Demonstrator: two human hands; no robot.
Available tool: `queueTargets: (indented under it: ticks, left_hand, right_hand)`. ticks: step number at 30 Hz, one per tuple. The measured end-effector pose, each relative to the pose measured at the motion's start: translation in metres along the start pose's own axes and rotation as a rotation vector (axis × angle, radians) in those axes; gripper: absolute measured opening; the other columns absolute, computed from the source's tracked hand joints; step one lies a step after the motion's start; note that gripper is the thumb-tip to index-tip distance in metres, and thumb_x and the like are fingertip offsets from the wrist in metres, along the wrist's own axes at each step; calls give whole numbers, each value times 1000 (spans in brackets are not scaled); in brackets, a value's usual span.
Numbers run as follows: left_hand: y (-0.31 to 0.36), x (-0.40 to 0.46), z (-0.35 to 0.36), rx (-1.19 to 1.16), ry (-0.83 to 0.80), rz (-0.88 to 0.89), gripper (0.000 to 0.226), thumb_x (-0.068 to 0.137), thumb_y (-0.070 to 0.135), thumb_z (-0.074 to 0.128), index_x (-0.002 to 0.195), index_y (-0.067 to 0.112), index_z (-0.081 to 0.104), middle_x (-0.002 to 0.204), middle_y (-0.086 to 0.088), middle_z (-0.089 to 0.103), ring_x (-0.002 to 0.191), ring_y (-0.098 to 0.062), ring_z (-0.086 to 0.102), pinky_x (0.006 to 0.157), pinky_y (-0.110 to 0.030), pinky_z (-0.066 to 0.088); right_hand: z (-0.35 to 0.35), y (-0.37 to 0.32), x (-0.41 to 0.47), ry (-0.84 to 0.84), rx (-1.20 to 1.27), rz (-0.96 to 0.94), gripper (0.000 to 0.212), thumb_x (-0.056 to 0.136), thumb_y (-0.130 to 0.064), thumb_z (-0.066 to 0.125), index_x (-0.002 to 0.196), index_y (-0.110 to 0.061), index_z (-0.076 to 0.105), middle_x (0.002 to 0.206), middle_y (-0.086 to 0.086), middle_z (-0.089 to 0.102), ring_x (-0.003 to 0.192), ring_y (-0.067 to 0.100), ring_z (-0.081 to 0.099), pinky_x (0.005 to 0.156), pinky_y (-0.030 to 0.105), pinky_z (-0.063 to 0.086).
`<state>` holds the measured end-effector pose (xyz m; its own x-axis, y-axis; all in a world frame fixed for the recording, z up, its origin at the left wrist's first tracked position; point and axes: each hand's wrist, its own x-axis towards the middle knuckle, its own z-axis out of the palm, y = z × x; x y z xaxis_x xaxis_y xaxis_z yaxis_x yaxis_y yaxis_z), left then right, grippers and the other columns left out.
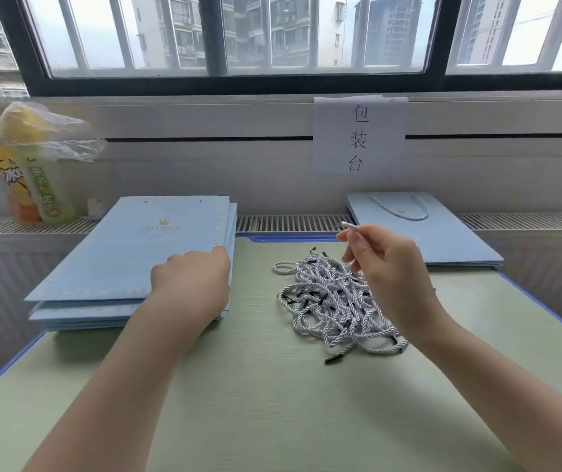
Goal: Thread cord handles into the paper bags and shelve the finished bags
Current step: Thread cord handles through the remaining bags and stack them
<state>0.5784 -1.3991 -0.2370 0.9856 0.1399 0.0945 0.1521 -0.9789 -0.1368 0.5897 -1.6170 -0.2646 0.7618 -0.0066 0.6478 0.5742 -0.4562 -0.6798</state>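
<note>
Your right hand [380, 264] pinches one cord [347, 225] end; left hand [192, 279] grips bag stack [129, 253] at 10 o'clock. Next, probably: pull a bag, thread.

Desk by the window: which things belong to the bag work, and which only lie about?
For the job: stack of flat blue paper bags, pile of white cord handles, single cord pinched in the right hand, finished bag.
Lying about: drink bottles in plastic bag, paper sign.

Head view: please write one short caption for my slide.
Left hand grips the stack of blue paper bags while right hand pinches one cord end above the cord pile.
</note>
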Motion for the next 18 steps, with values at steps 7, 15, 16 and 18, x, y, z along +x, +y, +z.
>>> queueTargets:
  ticks: [7,15,16,18]
  left_hand:
    - [-16,1,-8,-142,-40,14,36,86,26,56,121,26,48,104,2,54,94,-23,49,71,-28,34]
    - [-7,-4,-14,-80,36,-68,20,83,21,55,71,17,40,72,0,46,60,-14,39,54,-24,24]
    - [-8,-4,-13,-71,44,-65,22,83,22,55,70,17,39,72,0,46,60,-13,39,54,-24,24]
    - [-9,-2,-13,-60,59,-57,20,84,25,54,71,17,41,73,0,47,60,-14,40,55,-24,25]
  right_hand:
    - [-5,-8,6,15,340,221,21,100,-10,42,91,-9,60,58,5,55,40,6,41,40,16,35]
    - [4,-4,1,-202,313,295,23,99,-7,42,93,-11,63,68,2,59,50,8,49,45,21,44]
    - [5,-3,0,-218,304,302,23,99,-6,41,94,-11,63,69,2,60,50,8,50,46,22,45]
    - [6,-1,-1,-239,278,310,22,99,-5,41,95,-12,62,70,1,60,51,8,51,45,21,45]
